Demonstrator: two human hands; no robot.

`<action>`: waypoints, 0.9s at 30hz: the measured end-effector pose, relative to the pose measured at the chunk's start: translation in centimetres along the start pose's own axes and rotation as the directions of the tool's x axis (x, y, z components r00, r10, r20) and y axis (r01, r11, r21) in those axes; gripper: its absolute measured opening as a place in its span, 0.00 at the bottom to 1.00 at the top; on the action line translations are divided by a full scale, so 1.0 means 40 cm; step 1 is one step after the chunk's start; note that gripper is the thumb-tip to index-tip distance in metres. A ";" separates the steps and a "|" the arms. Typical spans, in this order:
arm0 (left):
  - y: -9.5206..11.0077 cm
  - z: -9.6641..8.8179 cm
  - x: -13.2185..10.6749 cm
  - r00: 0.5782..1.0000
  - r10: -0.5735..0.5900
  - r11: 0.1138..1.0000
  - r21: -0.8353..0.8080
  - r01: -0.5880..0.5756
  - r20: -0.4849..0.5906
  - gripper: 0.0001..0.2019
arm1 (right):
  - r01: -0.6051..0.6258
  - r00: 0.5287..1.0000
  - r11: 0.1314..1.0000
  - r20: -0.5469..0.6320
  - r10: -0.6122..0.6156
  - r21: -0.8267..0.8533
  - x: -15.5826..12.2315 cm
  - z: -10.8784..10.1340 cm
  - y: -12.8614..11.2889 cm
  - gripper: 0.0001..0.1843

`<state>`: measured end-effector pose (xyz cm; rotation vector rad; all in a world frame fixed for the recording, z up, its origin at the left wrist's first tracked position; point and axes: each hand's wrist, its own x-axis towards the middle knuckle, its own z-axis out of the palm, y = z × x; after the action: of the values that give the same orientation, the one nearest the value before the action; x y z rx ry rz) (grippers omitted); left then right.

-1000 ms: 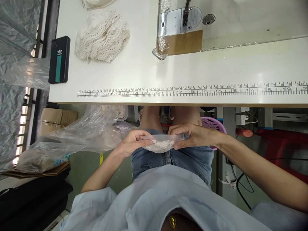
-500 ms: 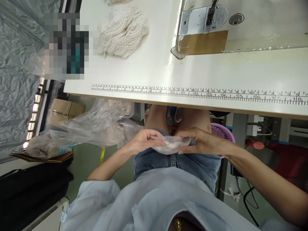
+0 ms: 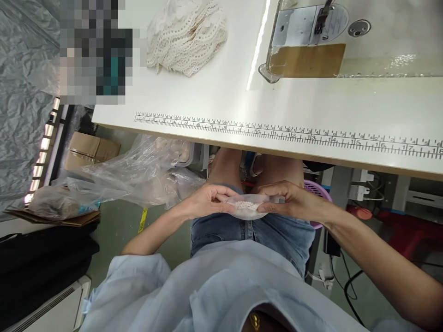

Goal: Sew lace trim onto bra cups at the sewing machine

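Above my lap, both hands hold a small translucent plastic bag (image 3: 247, 215) by its two sides, its mouth spread into an oval. White lace trim (image 3: 246, 205) shows inside it. My left hand (image 3: 212, 202) pinches the left edge, thumb in front and fingers curled behind. On the other side my right hand (image 3: 285, 200) grips the right edge, its thumb pressing near the lace. How far the fingers reach into the bag is hidden.
A white table (image 3: 207, 99) with a printed ruler (image 3: 258, 130) stands before me. On it are a bundle of cream lace (image 3: 188, 39) and a sewing machine bed (image 3: 308, 62). Below are plastic bags (image 3: 138, 170), a cardboard box (image 3: 90, 150) and a purple basket (image 3: 316, 190).
My right thumb and fingers have closed in on the bag's right edge, and more of the lace inside shows. The view has shifted and tilted slightly.
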<state>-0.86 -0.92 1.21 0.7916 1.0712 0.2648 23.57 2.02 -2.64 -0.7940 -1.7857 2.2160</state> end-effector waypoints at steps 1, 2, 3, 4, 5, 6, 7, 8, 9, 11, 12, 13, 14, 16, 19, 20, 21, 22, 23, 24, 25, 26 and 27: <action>-0.002 -0.001 0.000 1.000 0.001 1.000 0.011 -0.001 -0.007 0.14 | -0.003 1.000 1.000 0.002 0.003 -0.004 0.000 -0.001 0.000 0.15; -0.004 -0.001 0.000 1.000 0.005 1.000 0.021 -0.005 -0.015 0.13 | -0.005 1.000 1.000 0.006 0.005 -0.012 0.002 0.000 -0.001 0.15; -0.006 -0.001 0.001 1.000 0.011 0.999 0.031 -0.010 -0.022 0.12 | -0.004 1.000 1.000 0.007 0.005 -0.023 0.004 0.002 -0.001 0.15; -0.006 0.001 0.001 0.999 0.019 0.999 0.041 -0.018 -0.026 0.12 | -0.003 1.000 0.999 0.007 0.003 -0.033 0.007 0.006 -0.003 0.15; -0.006 0.003 0.000 0.999 0.030 0.998 0.052 -0.028 -0.027 0.11 | 0.000 1.000 0.999 0.005 0.000 -0.040 0.011 0.011 -0.004 0.15; -0.005 0.005 -0.001 0.999 0.041 0.997 0.066 -0.039 -0.027 0.11 | 0.002 1.000 0.999 -0.006 -0.003 -0.046 0.015 0.016 -0.006 0.15; -0.004 0.007 -0.002 0.998 0.053 0.995 0.081 -0.051 -0.026 0.11 | 0.004 1.000 0.999 -0.024 -0.005 -0.050 0.018 0.022 -0.008 0.15; -0.003 0.008 -0.004 0.998 0.065 0.993 0.098 -0.063 -0.021 0.11 | 0.003 0.999 0.999 -0.041 -0.005 -0.052 0.022 0.027 -0.010 0.15; -0.002 0.009 -0.006 0.997 0.076 0.990 0.119 -0.074 -0.012 0.12 | 0.002 0.999 0.999 -0.052 -0.004 -0.049 0.025 0.032 -0.012 0.16; -0.003 0.007 -0.011 0.995 0.097 0.980 0.177 -0.096 0.005 0.14 | -0.005 0.998 0.999 -0.062 0.003 -0.035 0.028 0.037 -0.014 0.16; -0.004 0.005 -0.014 0.994 0.108 0.970 0.219 -0.108 0.010 0.15 | -0.012 0.998 1.000 -0.065 0.010 -0.026 0.027 0.037 -0.014 0.16; -0.006 0.003 -0.016 0.993 0.120 0.957 0.266 -0.119 0.011 0.17 | -0.021 0.998 1.000 -0.066 0.020 -0.020 0.026 0.035 -0.013 0.16; -0.009 0.000 -0.018 0.991 0.131 0.941 0.315 -0.127 0.006 0.17 | -0.032 0.997 0.999 -0.070 0.030 -0.019 0.024 0.033 -0.011 0.15; -0.014 -0.003 -0.021 0.988 0.152 0.909 0.395 -0.135 -0.012 0.17 | -0.047 0.996 0.998 -0.078 0.044 -0.032 0.020 0.027 -0.005 0.15; -0.017 -0.003 -0.020 0.985 0.171 0.885 0.445 -0.138 -0.034 0.15 | -0.042 0.998 0.998 -0.057 0.039 -0.053 0.014 0.019 0.003 0.14; -0.017 -0.002 -0.019 0.985 0.170 0.883 0.450 -0.137 -0.035 0.14 | -0.039 0.998 0.998 -0.048 0.036 -0.054 0.014 0.018 0.004 0.13; -0.016 0.000 -0.017 0.985 0.169 0.881 0.453 -0.136 -0.033 0.13 | -0.038 0.999 0.998 -0.038 0.036 -0.052 0.014 0.018 0.005 0.13; -0.016 0.001 -0.016 0.986 0.166 0.880 0.455 -0.134 -0.030 0.13 | -0.037 0.999 0.998 -0.029 0.036 -0.047 0.015 0.019 0.004 0.13; -0.015 0.002 -0.015 0.986 0.164 0.878 0.459 -0.133 -0.028 0.13 | -0.037 0.999 0.998 -0.022 0.036 -0.044 0.017 0.021 0.003 0.13; -0.015 0.002 -0.014 0.986 0.163 0.877 0.463 -0.132 -0.028 0.13 | -0.037 0.999 0.998 -0.017 0.037 -0.044 0.019 0.023 0.002 0.13; -0.015 0.002 -0.014 0.986 0.164 0.875 0.465 -0.132 -0.028 0.13 | -0.037 0.999 0.998 -0.016 0.036 -0.049 0.021 0.025 0.000 0.14; -0.014 0.002 -0.014 0.986 0.164 0.876 0.465 -0.132 -0.029 0.13 | -0.036 0.999 0.998 -0.020 0.035 -0.058 0.024 0.027 -0.002 0.14; -0.015 0.002 -0.014 0.986 0.161 0.879 0.459 -0.130 -0.029 0.13 | -0.035 0.999 0.997 -0.029 0.033 -0.068 0.026 0.029 -0.004 0.14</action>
<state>-1.18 -1.67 1.21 1.2997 1.1546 0.1667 22.09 1.56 -2.64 -0.8713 -1.8583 2.1639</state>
